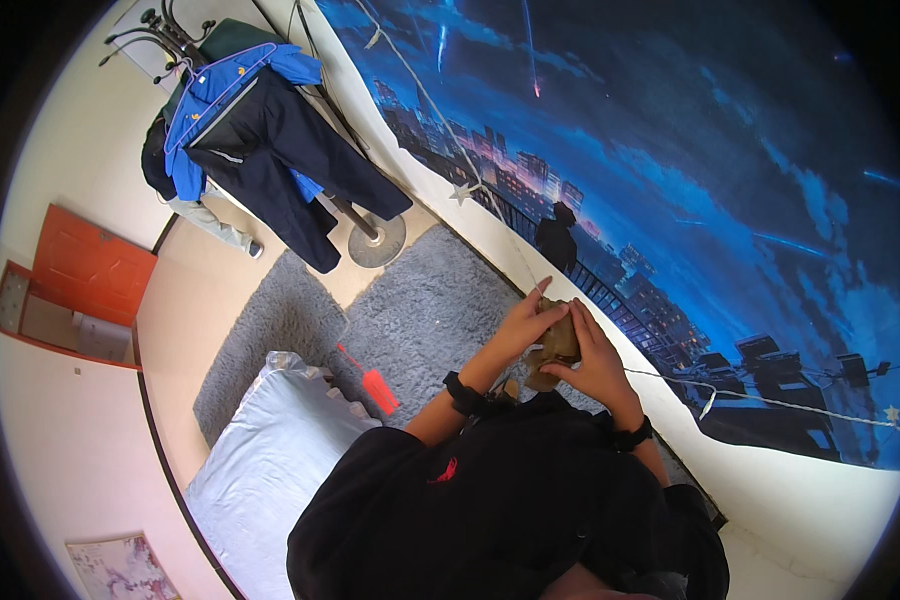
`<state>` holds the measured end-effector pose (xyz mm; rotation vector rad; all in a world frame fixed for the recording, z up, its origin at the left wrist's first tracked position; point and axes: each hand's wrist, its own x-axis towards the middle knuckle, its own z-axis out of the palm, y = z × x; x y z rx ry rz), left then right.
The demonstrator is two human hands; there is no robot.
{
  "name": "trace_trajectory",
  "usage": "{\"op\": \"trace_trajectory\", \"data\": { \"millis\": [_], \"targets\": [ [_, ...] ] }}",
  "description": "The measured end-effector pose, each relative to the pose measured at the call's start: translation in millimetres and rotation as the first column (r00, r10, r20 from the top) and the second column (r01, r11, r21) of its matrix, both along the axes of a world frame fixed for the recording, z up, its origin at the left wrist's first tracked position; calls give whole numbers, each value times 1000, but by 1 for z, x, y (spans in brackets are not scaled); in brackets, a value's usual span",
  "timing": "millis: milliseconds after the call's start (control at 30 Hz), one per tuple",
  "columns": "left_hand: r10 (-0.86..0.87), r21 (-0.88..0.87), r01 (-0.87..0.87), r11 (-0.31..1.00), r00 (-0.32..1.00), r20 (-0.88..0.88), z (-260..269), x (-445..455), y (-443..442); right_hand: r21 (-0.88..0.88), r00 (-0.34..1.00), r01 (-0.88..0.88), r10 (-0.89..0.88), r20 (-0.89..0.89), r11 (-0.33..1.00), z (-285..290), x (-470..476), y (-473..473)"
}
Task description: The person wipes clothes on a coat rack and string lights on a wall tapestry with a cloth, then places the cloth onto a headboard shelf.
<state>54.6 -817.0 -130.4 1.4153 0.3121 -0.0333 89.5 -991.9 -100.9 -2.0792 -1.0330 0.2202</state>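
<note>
Both my hands are raised in front of my chest, close to the wall, and hold a crumpled olive-brown thing (559, 346) between them. It looks soft, like cloth or a bag, but I cannot tell its kind. My left hand (526, 324) grips its left side, thumb across the top. From the other side my right hand (594, 361) presses against it, fingers extended upward and thumb near the lower part. A thin pale decoration string (511, 244) with a star on it runs down the wall to my left hand. Another stretch of string (765, 401) emerges right of my hands.
A dark blue city-and-sky wall tapestry (645, 150) covers the wall. Grey shaggy rugs (435, 300) lie below, with a red fly swatter (379, 391) on one. A bed (270, 450) is at left. Behind the coat rack's hanging trousers (270, 150), a person's leg (221, 225) shows.
</note>
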Motion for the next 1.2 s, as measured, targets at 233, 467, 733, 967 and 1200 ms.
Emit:
{"op": "trace_trajectory", "data": {
  "millis": [233, 467, 733, 967, 1200],
  "targets": [
    [-110, -304, 77, 949, 990, -93, 36, 5, -5, -39, 994, 16, -20, -110, 999, -6, 11, -6],
    [-69, 165, 67, 984, 998, 1, -5, 3, 12, 311, 459, 434, 89, -884, 846, -12, 27, -32],
    [-175, -364, 212, 907, 976, 133, -5, 6, -7, 523, 298, 714, 473, -829, 466, 2, 48, -41],
    [-340, 8, 348, 937, 912, 230, -25, 11, -29, 510, 490, 655, 201, -848, 557, -35, 36, -41],
    [-250, 574, 19, 819, 911, 327, 0, -3, -24, 554, 638, 633, 41, -769, 541, 27, 28, -55]
  ]
}}
